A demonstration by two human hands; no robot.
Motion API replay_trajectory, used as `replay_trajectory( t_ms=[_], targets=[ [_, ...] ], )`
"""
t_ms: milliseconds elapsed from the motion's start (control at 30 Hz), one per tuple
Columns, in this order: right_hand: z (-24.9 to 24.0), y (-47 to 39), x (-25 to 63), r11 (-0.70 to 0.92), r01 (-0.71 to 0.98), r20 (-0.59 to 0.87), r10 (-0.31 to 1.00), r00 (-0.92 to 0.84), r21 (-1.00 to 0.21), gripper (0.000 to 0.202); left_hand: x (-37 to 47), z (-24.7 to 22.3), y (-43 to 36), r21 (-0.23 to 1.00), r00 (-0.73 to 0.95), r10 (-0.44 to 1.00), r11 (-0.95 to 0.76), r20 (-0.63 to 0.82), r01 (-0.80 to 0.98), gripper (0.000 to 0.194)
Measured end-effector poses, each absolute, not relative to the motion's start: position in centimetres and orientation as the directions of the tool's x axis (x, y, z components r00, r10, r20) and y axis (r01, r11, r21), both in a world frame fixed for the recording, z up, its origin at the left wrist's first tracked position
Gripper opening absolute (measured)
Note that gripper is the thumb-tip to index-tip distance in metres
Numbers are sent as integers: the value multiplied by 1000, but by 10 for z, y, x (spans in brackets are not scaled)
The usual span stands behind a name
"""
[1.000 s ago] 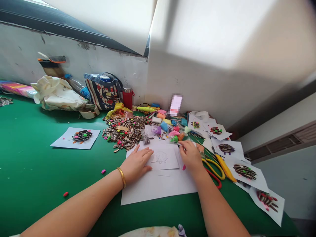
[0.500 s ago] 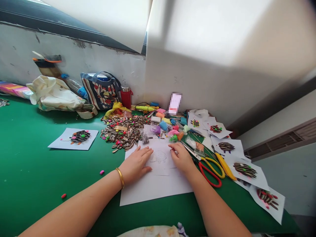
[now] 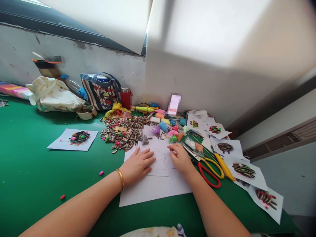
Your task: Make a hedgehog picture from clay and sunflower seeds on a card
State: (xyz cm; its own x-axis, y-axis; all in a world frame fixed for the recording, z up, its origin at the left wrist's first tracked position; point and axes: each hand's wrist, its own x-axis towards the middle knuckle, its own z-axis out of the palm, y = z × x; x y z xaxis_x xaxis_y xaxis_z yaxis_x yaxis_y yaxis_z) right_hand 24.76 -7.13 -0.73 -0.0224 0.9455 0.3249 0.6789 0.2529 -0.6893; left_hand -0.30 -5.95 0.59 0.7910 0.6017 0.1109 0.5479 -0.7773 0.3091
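Observation:
My left hand [image 3: 138,164], with a gold bangle at its wrist, lies flat on the white paper, fingers spread. Its fingertips cover part of a small line drawing [image 3: 161,157] of a round-bodied animal on the upper sheet [image 3: 158,171]. That sheet rests on a larger white sheet [image 3: 148,194]. On the drawing's right side, my right hand [image 3: 181,158] rests at the paper with its fingers curled together; what they hold, if anything, is hidden. Scissors [image 3: 209,171] with red and yellow handles lie just right of it. A heap of striped sunflower seeds [image 3: 125,133] spreads beyond my left hand.
Bagged coloured clay [image 3: 163,125] lies behind the paper. Finished seed pictures line the right edge, beside a yellow utility knife [image 3: 225,167]; another seed picture [image 3: 79,138] lies left. Bags, a red flask [image 3: 125,98] and a blurred phone-like object [image 3: 174,104] stand by the wall.
My left hand has slid slightly right, its fingers now over the drawing's left part and spread wider. The right hand stays almost in place.

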Motion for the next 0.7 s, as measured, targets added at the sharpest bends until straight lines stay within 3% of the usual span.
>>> replay_trajectory(
  t_ms=[467,700],
  targets=[
    [-10,-69,246,295,681,331,940,-80,-671,25,-1,5,-58,311,775,627,-753,71,580,47],
    [-5,-70,250,240,788,318,946,-59,-568,26,-2,2,-57,301,779,621,-761,87,574,46]
  ],
)
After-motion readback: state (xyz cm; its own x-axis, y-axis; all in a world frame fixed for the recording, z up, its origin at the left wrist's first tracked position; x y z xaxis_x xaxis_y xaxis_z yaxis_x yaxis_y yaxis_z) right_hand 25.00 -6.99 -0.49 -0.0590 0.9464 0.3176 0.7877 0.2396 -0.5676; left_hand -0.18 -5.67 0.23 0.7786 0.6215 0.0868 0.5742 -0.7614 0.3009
